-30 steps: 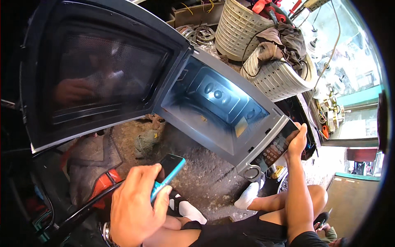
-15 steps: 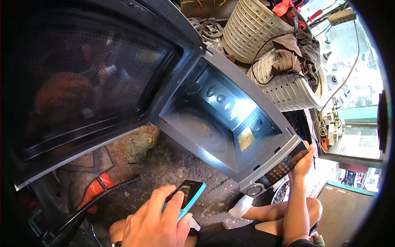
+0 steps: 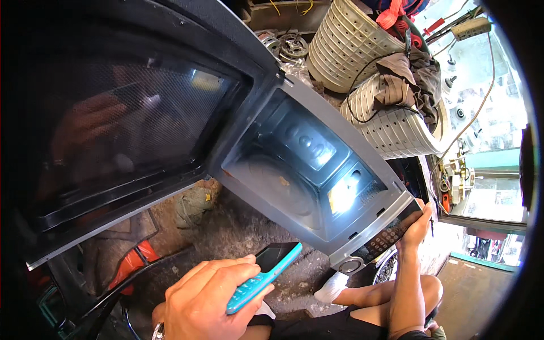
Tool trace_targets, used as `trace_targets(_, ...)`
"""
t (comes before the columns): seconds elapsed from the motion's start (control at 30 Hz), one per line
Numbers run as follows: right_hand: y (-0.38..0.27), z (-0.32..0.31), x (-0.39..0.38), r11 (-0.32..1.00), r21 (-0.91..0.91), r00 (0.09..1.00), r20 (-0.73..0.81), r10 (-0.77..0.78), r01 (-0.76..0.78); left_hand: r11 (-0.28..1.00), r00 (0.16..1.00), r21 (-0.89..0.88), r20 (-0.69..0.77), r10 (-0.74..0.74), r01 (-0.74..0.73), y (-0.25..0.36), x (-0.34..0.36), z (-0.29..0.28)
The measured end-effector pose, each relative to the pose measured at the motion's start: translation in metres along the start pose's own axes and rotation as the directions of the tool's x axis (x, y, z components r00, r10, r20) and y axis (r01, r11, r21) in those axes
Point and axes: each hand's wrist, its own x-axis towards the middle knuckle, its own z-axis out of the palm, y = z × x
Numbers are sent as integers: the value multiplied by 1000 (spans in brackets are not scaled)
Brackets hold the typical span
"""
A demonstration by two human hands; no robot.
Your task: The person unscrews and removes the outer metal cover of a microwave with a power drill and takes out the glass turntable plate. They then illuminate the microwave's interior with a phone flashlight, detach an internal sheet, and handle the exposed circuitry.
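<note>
In my left hand (image 3: 212, 292) is a turquoise keypad phone (image 3: 266, 275), fingers closed round its keypad end. Its top end points at the open cavity (image 3: 272, 181) of a grey microwave oven (image 3: 334, 110). A bright patch of light falls on the cavity's right inner wall, over a tan rectangular sheet (image 3: 341, 195). My right hand (image 3: 416, 226) grips the outer edge of the dark control panel (image 3: 385, 235), which has buttons and a round knob. The microwave door (image 3: 130, 113) hangs wide to the left, with a dark mesh window.
Behind the microwave stand white perforated washing-machine drums (image 3: 354, 48), with cloths in one. Metal parts (image 3: 292, 48) lie beyond. At left are a red-orange thing (image 3: 133, 269) and a dark hose on the stained floor. A glass cabinet (image 3: 493, 113) with parts is at right.
My left hand has turned the phone rightward, so its keys now show. The bright light has shifted from the cavity's back wall to its right wall. My right hand stays on the panel.
</note>
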Motion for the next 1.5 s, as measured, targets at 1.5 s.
trace_targets(1.5,-2,-1,4,1000,-2,1000,5,15,-15,882,876,-70,104,471,-466,21,-27,-14)
